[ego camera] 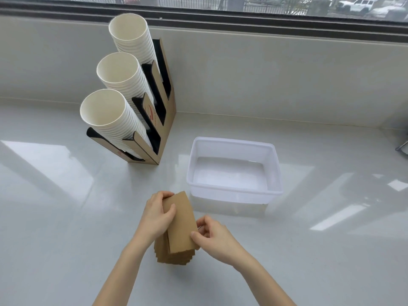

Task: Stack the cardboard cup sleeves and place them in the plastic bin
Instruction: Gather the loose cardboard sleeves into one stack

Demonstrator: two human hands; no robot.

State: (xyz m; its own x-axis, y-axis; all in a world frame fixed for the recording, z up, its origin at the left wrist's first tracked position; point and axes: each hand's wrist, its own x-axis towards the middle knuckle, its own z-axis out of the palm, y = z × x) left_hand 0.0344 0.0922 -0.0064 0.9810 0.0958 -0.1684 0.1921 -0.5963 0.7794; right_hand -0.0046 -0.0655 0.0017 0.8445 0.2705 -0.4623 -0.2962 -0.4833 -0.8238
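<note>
A stack of flat brown cardboard cup sleeves (pixel 180 228) rests on the white counter near its front middle, its layers fanned out slightly at the near end. My left hand (pixel 157 214) grips the stack's left and far side, thumb on the top sleeve. On the right near edge, my right hand (pixel 212 234) pinches the stack between thumb and fingers. The translucent white plastic bin (pixel 234 191) stands just beyond and to the right of the stack, with nothing inside it.
A cardboard cup dispenser (pixel 163 120) with three leaning stacks of white paper cups (pixel 106 111) stands at the back left. A low white wall and a window run along the back. A metal object (pixel 403 147) pokes in at the right edge.
</note>
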